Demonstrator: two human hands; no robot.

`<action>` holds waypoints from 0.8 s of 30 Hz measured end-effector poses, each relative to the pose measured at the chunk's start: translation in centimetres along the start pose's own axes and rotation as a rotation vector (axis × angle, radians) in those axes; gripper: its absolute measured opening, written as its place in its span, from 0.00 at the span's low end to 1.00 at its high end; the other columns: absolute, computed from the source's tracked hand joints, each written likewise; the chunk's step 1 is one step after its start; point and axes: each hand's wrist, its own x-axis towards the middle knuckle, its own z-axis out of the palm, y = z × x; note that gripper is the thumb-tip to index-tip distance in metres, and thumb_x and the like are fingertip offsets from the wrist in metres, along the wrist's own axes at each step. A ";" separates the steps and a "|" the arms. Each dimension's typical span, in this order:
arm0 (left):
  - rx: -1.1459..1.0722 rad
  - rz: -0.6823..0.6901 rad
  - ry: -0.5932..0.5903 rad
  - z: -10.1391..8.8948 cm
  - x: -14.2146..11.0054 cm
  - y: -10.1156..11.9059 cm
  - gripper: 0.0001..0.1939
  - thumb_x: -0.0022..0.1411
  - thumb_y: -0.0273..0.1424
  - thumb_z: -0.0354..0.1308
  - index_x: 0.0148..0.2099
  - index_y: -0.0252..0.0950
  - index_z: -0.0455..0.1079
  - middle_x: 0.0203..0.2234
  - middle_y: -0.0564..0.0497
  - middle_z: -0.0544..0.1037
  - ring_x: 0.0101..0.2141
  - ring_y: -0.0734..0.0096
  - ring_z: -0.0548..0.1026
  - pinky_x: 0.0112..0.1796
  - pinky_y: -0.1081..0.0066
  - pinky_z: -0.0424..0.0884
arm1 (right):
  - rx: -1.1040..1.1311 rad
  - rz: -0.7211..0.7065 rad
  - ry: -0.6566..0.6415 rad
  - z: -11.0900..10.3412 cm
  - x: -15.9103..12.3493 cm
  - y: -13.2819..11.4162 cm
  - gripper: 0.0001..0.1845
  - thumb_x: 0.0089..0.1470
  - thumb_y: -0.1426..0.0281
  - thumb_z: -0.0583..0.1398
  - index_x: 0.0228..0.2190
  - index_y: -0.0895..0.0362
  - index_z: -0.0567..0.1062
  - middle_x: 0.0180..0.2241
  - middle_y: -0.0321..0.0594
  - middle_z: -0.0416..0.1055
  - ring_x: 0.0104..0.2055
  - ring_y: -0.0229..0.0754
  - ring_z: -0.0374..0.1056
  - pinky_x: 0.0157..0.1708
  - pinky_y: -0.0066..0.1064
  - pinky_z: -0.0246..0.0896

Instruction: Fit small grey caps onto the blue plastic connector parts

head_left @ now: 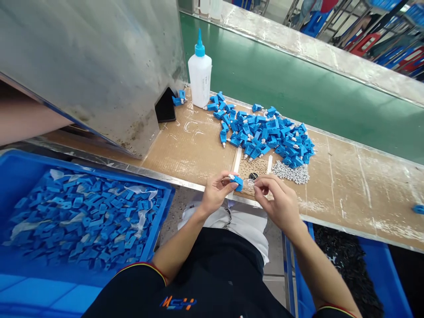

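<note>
Near the bench's front edge, my left hand (217, 192) pinches a small blue plastic part (237, 182) with a whitish tip at its upper left. Just to its right, my right hand (276, 198) is closed with thumb and forefinger together; whatever they hold is too small to make out. Between the two hands lie a small clear round dish (248, 183) and a round black piece (253, 176). Beyond them spreads a heap of similar blue parts (261, 132), many with pale tips. A pile of small grey pieces (291, 172) lies at the heap's near right edge.
A white squeeze bottle (200, 75) with a blue nozzle stands behind the heap's left end. At left, a metal panel (99, 66) rises beside a dark flat object (165, 106). Blue bins (159, 221) flank me below the bench. A green belt (281, 75) runs behind.
</note>
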 end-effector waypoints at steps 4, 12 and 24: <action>0.015 0.126 0.009 1.4 -1.2 -0.1 0.20 0.53 0.45 0.72 0.40 0.38 0.74 0.31 0.51 0.80 0.32 0.70 0.78 0.35 0.71 0.75 | 0.181 0.124 0.182 1.0 -0.6 -2.4 0.05 0.63 0.71 0.58 0.33 0.52 0.71 0.36 0.41 0.77 0.35 0.41 0.74 0.32 0.33 0.71; 0.061 0.227 -0.034 2.1 -1.9 0.3 0.13 0.59 0.39 0.69 0.42 0.39 0.75 0.31 0.53 0.78 0.31 0.73 0.77 0.33 0.74 0.73 | 0.251 0.189 0.233 1.6 -1.0 -2.9 0.05 0.61 0.73 0.59 0.33 0.52 0.71 0.34 0.40 0.77 0.36 0.42 0.75 0.35 0.34 0.72; 0.363 0.334 -0.131 0.1 -1.3 0.5 0.09 0.61 0.37 0.67 0.40 0.38 0.81 0.29 0.48 0.79 0.30 0.69 0.75 0.33 0.70 0.72 | 0.296 0.141 0.095 1.2 -1.4 -2.4 0.07 0.64 0.74 0.57 0.34 0.53 0.73 0.35 0.40 0.77 0.35 0.39 0.74 0.33 0.30 0.70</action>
